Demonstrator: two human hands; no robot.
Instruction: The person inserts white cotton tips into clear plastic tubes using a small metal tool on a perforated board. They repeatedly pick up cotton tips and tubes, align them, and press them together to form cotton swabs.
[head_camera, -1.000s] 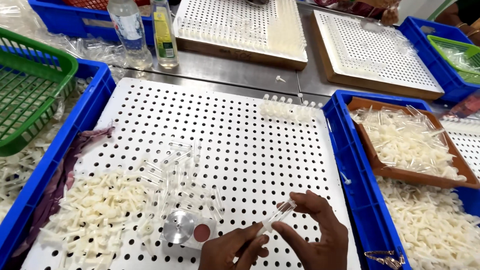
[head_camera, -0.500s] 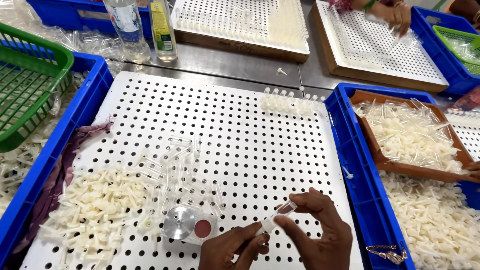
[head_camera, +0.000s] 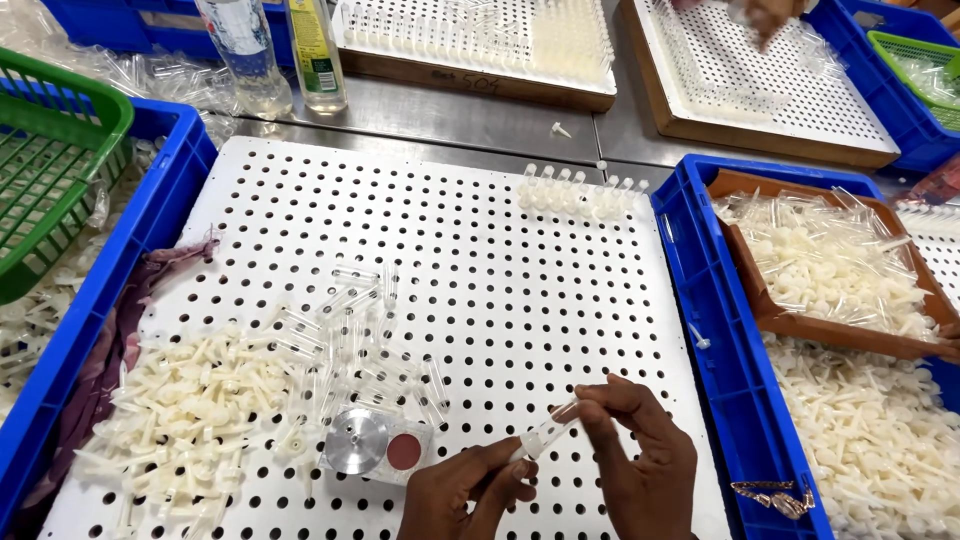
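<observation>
Both hands, left hand and right hand, pinch 1 clear tube over the near perforated board. Right blue crate holds white plugs, partly cut off.

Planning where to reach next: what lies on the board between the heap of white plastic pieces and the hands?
In the head view: loose clear tubes and a small round metal tool beside a red pad.

Both hands pinch a clear tube.
</observation>
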